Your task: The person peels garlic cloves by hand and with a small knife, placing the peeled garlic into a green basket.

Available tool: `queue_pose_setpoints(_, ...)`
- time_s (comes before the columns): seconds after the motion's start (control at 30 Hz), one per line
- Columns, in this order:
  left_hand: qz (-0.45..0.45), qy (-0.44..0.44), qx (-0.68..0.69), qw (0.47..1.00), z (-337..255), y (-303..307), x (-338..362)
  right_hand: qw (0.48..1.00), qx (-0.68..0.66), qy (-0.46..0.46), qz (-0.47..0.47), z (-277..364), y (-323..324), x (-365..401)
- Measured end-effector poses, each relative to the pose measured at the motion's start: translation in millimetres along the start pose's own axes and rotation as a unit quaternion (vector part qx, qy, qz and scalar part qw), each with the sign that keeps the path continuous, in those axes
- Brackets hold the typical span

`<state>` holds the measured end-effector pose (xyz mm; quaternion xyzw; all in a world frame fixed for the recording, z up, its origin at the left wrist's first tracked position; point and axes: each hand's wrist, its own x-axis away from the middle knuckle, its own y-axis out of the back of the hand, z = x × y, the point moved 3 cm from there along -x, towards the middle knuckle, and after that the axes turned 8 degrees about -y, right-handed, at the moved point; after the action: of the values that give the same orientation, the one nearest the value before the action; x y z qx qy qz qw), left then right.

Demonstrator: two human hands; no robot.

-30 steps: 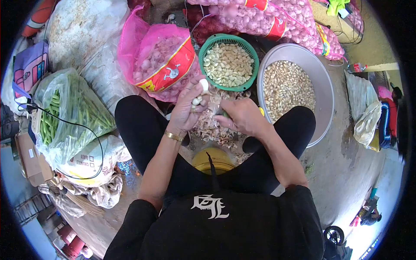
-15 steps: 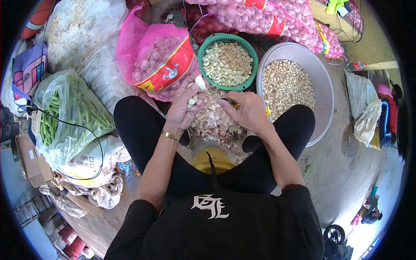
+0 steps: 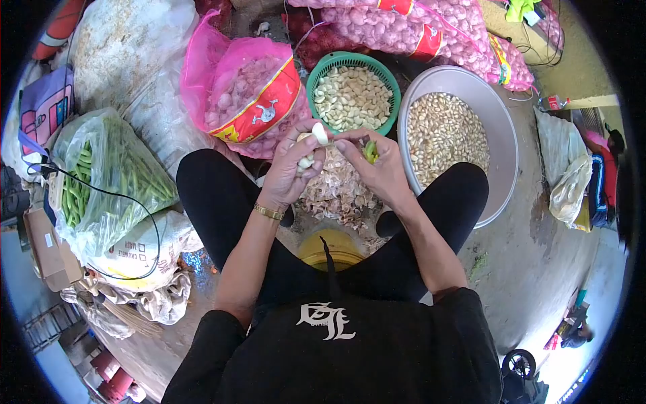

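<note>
White garlic clove (image 3: 320,134) up top, pinched in your left hand (image 3: 293,174). Thumb & fingertips are closed on it, w/ more cloves tucked lower in the same fist. Your right hand (image 3: 382,174) sits right beside it, fingertips meeting the left's, curled tight round a small green tool (image 3: 370,151). Its working end is hidden, so can't tell exactly what it is. Both hands are up btwn left knee (image 3: 208,182) & right knee (image 3: 464,188), just near of the green basket (image 3: 313,81). On your left wrist, gold bracelet (image 3: 269,212).

Below the hands there's a heap of papery skins (image 3: 336,195) on the floor, w/ a yellow container (image 3: 334,248) just near of it, half hidden. Basket's full of peeled cloves, pale & clean. To its right, touching or nearly (can't tell), is a big metal basin (image 3: 503,135), also loaded w/ cloves; your right knee overlaps its near rim. Left of the basket, a pink mesh sack (image 3: 235,94) w/ red-yellow label & bulbs inside, just far of your left knee. More pink sacks (image 3: 404,23) lie across the far side.

Far left is a clear bag of green beans (image 3: 101,175) w/ a black cable (image 3: 145,202) looping over it & a white sack (image 3: 145,249) w/ print below. Beyond the beans, purple bag (image 3: 44,108); near of them, cardboard box (image 3: 42,246). Grey concrete floor (image 3: 531,269) runs right of the basin, w/ pale plastic bags (image 3: 564,178) at the far-right edge.
</note>
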<state>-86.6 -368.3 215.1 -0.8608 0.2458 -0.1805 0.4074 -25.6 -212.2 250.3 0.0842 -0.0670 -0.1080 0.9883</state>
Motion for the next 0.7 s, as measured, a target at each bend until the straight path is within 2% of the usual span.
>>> queue_pose_setpoints(0.23, -0.026, -0.017, -0.037, 0.999, 10.6, 0.6, -4.3, 0.992, -0.118, -0.042, -0.031, -8.7, -12.0, -4.5)
queue_pose_setpoints(0.4, -0.054, -0.011, -0.030, 0.998, 16.6, 0.8, -7.0, 0.990, -0.114, -0.059, -0.049, -17.4, -11.0, -7.9)
queue_pose_setpoints(0.47, -0.074, -0.022, -0.080, 0.994, 16.2, 0.4, -6.6, 0.992, -0.099, -0.061, -0.051, -18.7, -10.2, -9.2)
queue_pose_setpoints(0.57, -0.064, -0.023, -0.064, 0.996, 15.4, -1.1, -5.6, 0.993, -0.088, -0.061, -0.054, -16.9, -11.4, -9.3)
queue_pose_setpoints(0.63, -0.062, -0.026, -0.065, 0.996, 14.8, -0.4, -6.6, 0.985, -0.152, -0.058, -0.056, -10.6, -14.2, -9.3)
queue_pose_setpoints(0.7, -0.060, -0.029, -0.065, 0.996, 14.2, 0.4, -7.6, 0.987, -0.139, -0.062, -0.047, -15.3, -12.2, -10.9)
